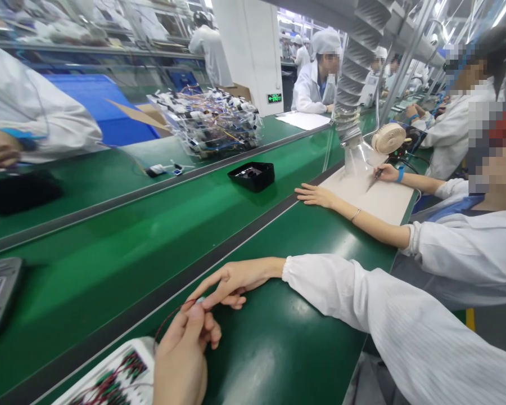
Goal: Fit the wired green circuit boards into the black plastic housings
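My left hand [183, 351] is closed, thumb and finger pinching a thin dark red wire [166, 324] with a small pale piece [200, 300] at its end. From the right, my right hand [236, 281] meets it, thumb and index finger closed around the same pale piece and its other fingers loosely curled. What the pale piece is cannot be made out. Below and left of my left hand lies a white tray [145, 346] holding several red-and-black wires with green parts [105, 382]. Both hands are just above the green worktop [270, 332].
A black plastic housing [253, 177] sits on the green belt [152, 225]. A grey device [2, 292] is at the left edge. Beyond the belt stands a heap of wired parts [211, 121]. To my right, a co-worker's hand [316, 196] rests beneath a ribbed duct [354, 73].
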Available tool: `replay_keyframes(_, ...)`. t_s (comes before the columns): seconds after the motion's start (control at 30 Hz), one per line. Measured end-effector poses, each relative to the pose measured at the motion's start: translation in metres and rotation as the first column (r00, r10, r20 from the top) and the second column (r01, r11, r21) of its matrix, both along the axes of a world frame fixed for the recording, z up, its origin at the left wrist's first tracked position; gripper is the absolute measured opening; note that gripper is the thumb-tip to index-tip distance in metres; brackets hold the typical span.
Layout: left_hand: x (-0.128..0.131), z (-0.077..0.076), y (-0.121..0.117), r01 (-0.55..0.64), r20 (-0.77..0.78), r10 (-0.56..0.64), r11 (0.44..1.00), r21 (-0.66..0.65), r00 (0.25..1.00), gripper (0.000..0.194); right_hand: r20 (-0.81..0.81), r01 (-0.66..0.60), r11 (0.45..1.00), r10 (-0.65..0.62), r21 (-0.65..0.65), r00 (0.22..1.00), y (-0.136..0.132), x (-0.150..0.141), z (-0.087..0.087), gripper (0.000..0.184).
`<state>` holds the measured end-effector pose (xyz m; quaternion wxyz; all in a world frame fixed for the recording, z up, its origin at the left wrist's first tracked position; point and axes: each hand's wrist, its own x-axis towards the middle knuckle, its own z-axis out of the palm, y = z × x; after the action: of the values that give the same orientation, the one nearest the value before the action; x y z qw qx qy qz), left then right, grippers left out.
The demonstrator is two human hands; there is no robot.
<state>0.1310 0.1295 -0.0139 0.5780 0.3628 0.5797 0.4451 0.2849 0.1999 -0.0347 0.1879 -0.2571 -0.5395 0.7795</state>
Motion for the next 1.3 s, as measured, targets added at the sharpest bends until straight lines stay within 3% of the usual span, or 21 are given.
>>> replay_keyframes(0.33, 0.004, -0.002, -0.001, 0.074, 0.007, -0.074, 0.997, 0.017, 0.997, 0.085, 0.001, 0.015, 0.998, -0.015, -0.054, 1.000, 0.006, -0.002, -0.002, 0.028)
replay_keyframes(0.63, 0.001, -0.005, -0.001, 0.045, -0.030, -0.044, 0.998, 0.043, 0.999, 0.083, 0.073, -0.017, 0.997, 0.023, -0.079, 0.997, 0.005, -0.001, 0.005, 0.030)
replay_keyframes(0.93, 0.005, 0.001, 0.001, 0.020, -0.017, -0.021, 1.000, -0.010, 1.000, 0.053, -0.006, -0.064, 0.996, 0.063, -0.066, 0.998, 0.003, 0.002, 0.008, 0.019)
replay_keyframes(1.13, 0.007, 0.002, 0.000, 0.057, -0.046, -0.057, 0.998, -0.003, 0.997, 0.046, 0.023, -0.008, 0.987, 0.011, -0.158, 1.000, 0.002, 0.000, 0.010, 0.020)
replay_keyframes(1.3, 0.007, 0.003, -0.002, 0.053, -0.051, -0.055, 0.998, -0.039, 0.997, 0.047, -0.008, -0.045, 0.993, 0.044, -0.107, 0.999, 0.003, 0.002, 0.011, 0.023)
